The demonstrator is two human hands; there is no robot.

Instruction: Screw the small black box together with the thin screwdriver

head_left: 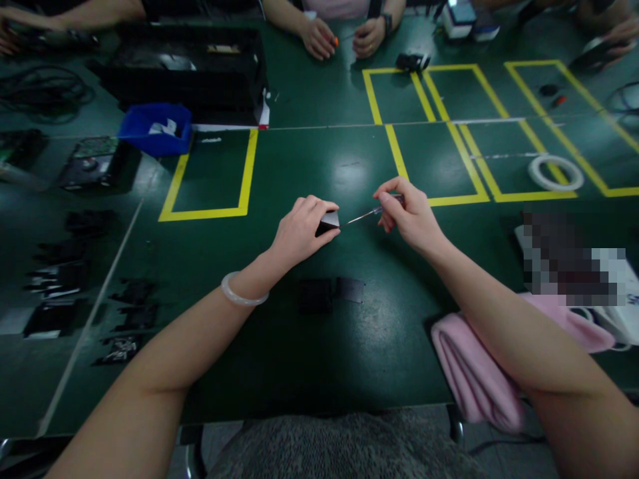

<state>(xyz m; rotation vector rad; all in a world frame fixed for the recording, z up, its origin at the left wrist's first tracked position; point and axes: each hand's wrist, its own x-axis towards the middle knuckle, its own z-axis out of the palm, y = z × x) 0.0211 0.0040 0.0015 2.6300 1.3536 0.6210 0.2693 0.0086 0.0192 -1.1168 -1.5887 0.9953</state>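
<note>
My left hand (305, 229) grips a small dark block-shaped part (328, 223) with a grey face, thumb below and fingers over the top. In my right hand (407, 213) is a screwdriver (367, 215), held by its handle between thumb and fingers. Its thin metal shaft points left, and the tip is at the right edge of the dark part; whether it touches cannot be made out. Nearer to me on the green table lie a flat black piece (315, 296) and a thinner dark plate (350, 289), side by side.
Black parts (132, 316) lie in groups at the left. A blue bin (157, 130) stands before a long black housing (190, 80). Right are a white tape roll (556, 174) and a pink cloth (479, 366). A person's hands (319, 40) work across the table.
</note>
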